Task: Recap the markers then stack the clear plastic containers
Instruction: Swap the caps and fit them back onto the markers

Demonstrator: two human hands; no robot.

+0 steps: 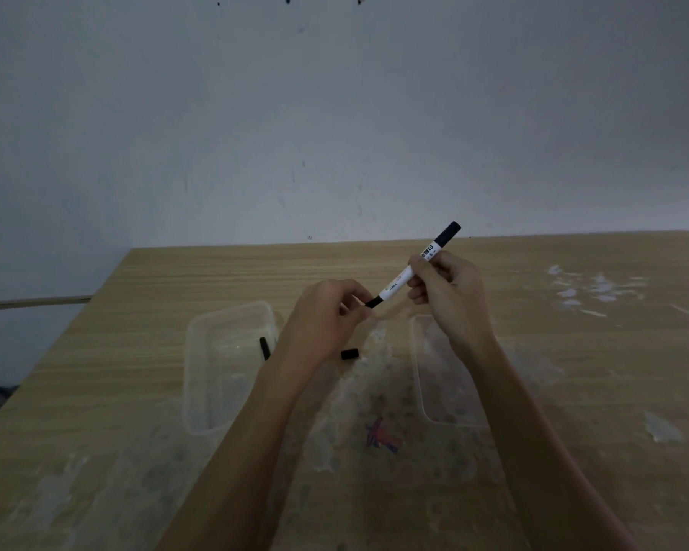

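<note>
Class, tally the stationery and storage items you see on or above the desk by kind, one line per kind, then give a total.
Markers: 1, white-barrelled marker held in the right hand
Loose black caps: 2, one in the left container, one on the table
Clear plastic containers: 2, left and right
Total: 5

Your right hand [448,290] grips a white marker [408,272] tilted above the wooden table [573,371], while your left hand [327,316] pinches its lower black end. Two clear containers [215,371] sit below; loose black caps [349,353] lie between them.
</note>
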